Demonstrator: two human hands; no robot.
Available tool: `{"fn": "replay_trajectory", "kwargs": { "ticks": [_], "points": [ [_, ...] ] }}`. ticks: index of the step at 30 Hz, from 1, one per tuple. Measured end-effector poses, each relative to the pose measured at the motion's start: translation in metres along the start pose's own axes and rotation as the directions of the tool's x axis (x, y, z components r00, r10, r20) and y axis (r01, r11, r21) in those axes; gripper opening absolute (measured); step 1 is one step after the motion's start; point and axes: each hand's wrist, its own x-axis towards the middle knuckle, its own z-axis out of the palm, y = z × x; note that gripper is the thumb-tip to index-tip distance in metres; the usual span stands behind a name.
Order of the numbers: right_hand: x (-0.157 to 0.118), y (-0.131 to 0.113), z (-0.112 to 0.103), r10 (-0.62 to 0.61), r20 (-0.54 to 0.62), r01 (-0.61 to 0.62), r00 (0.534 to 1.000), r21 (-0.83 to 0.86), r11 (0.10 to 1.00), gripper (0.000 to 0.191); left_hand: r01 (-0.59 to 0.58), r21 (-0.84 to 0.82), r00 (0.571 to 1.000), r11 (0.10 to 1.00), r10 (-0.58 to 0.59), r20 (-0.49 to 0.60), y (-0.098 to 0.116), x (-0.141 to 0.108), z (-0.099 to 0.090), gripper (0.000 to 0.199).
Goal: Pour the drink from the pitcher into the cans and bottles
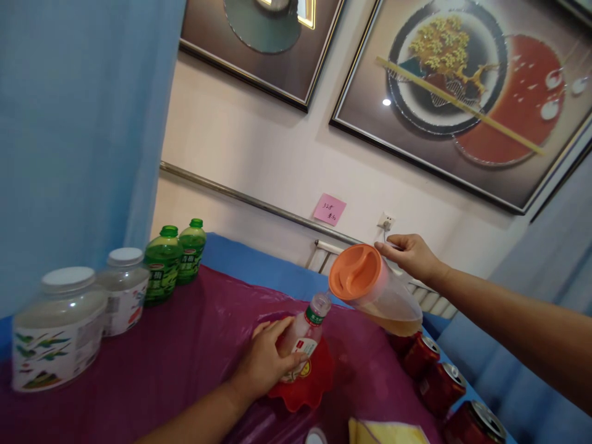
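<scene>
Probably the plastic bottle (303,336) is light and squeezable, so the left hand (264,357) rightly grips its body, the right hand (413,256) the orange-lidded pitcher (386,302).

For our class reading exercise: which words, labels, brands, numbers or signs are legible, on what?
"青梅": green bottles; other characters blurred.
"东方": clear bottle; rest unclear.
"32": pink note; other handwriting unclear.
Jars, red cans: lettering too small or blurred.
</scene>
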Motion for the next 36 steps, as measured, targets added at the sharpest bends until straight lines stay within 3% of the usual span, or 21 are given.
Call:
{"fn": "replay_trajectory", "kwargs": {
  "ticks": [36],
  "points": [
    [0.0006,-0.0039,-0.0029,-0.014,-0.021,0.014,1.000,-0.014,1.000,0.063,0.016,0.002,1.000,1.000,-0.016,0.001,0.0033,-0.0009,-0.0017,0.070]
  ]
}}
